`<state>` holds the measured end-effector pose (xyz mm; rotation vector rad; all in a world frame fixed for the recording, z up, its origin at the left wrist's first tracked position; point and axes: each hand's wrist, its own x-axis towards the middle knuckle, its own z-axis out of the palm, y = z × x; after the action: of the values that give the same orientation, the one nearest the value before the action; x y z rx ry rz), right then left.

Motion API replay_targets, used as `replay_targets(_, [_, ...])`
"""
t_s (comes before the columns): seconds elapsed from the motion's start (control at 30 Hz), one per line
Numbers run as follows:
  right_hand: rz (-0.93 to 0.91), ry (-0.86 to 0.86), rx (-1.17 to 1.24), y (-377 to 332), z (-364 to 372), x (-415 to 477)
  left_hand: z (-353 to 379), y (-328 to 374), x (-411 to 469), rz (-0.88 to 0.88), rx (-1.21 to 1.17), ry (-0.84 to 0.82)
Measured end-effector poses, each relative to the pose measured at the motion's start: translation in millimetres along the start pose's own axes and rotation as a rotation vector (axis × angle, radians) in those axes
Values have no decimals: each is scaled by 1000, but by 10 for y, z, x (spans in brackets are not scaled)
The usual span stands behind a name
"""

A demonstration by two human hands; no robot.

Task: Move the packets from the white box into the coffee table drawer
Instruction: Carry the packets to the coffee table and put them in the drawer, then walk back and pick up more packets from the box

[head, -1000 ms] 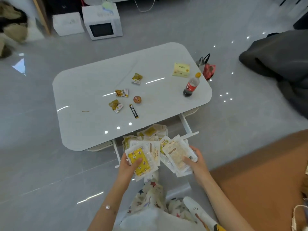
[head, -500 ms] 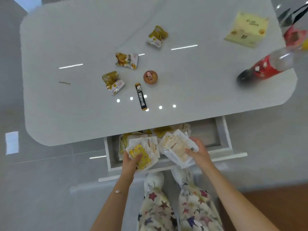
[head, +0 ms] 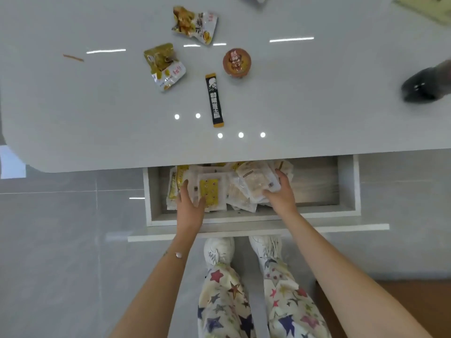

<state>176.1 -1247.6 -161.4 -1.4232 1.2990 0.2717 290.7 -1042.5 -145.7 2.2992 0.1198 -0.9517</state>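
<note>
The coffee table drawer [head: 317,211] is pulled out below the white tabletop [head: 97,113]. Several clear packets [head: 234,191], some with yellow contents, lie piled in its left and middle part, partly hidden under the table edge. My left hand [head: 189,203] is inside the drawer, gripping a packet with a yellow panel [head: 211,192]. My right hand [head: 280,193] is inside too, holding a bundle of pale packets [head: 256,181]. The white box is not in view.
On the tabletop lie two yellow snack bags [head: 164,64] [head: 195,23], a black stick sachet [head: 214,100], a round orange cup [head: 236,61], and a dark bottle base [head: 424,86] at the right edge. My legs and white shoes [head: 218,250] stand before the drawer front.
I have leaned closer over the table. Both hands have lowered their packets from above the drawer's front edge down into the drawer.
</note>
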Motion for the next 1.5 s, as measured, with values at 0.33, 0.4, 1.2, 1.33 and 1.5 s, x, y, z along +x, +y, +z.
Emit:
replay_targets(0.33, [-440, -79, -766, -1288, -589, -1521, -1176, 916, -1248, 249, 514, 32])
replay_targets(0.4, [-556, -81, -907, -1610, -690, -1925, -1464, 1127, -1549, 287, 607, 52])
replay_targets(1.2, [-1172, -133, -1558, -3567, -132, -4893, -3669, 1496, -4116, 84, 493, 519])
replay_targets(1.33, [-1312, -197, -1590, -3701, 448, -5207, -4057, 981, -4360, -64, 420, 617])
replay_targets(1.5, [-1426, -291, -1560, -3700, 1288, -5653, -4553, 244, -4637, -232, 361, 685])
